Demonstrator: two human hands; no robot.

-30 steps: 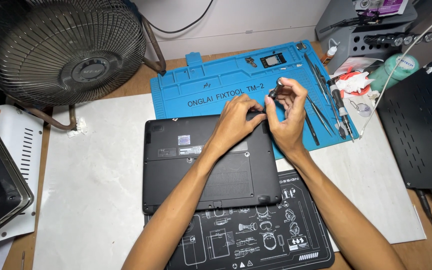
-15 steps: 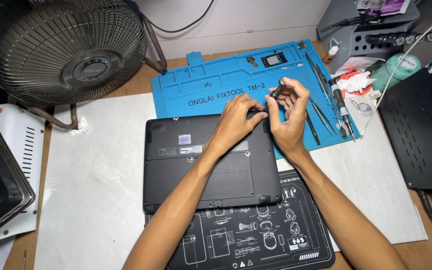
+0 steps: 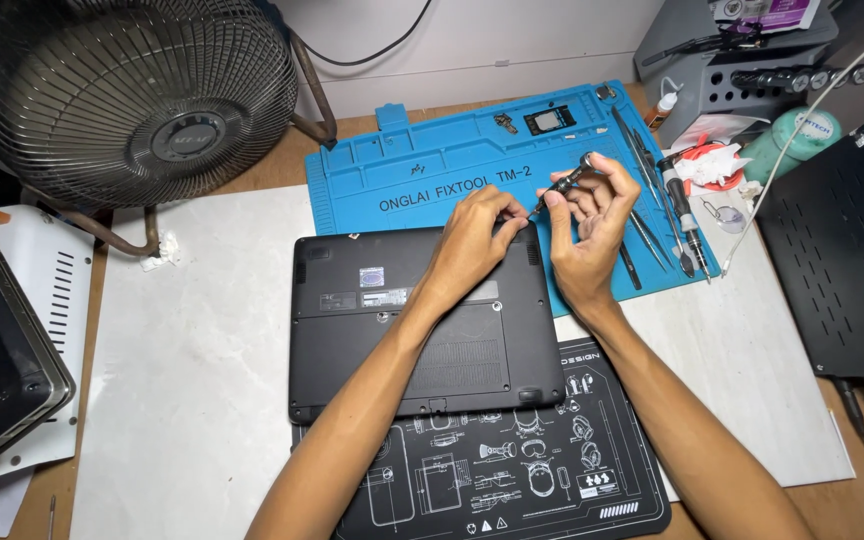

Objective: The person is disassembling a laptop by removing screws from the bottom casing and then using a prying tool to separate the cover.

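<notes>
Desk (image 3: 252,170): wooden surface carrying everything below.
White sheet (image 3: 202,380): covers the middle of the desk, under my forearms.
Fan (image 3: 122,95): dark wire-caged, at the desk's far left corner.
Black case (image 3: 837,250): perforated metal, along the desk's right edge.
Blue mat (image 3: 432,165): at the far edge of the white sheet; tweezers and drivers lie in a row along its right edge.
Laptop (image 3: 392,320): black, closed, underside up, at the centre of the white sheet; its far edge overlaps the blue mat's near edge.
Black mat (image 3: 492,480): printed with white diagrams, at the desk's near edge, partly under the laptop.
My left hand (image 3: 477,235): rests over the laptop's far right corner, fingertips pinched narrow at the screwdriver's tip.
My right hand (image 3: 592,225): above the blue mat's near right part, fingers curled closed around the screwdriver.
Screwdriver (image 3: 564,183): small, dark, slanting down from my right fingers toward the laptop's far right corner.
</notes>
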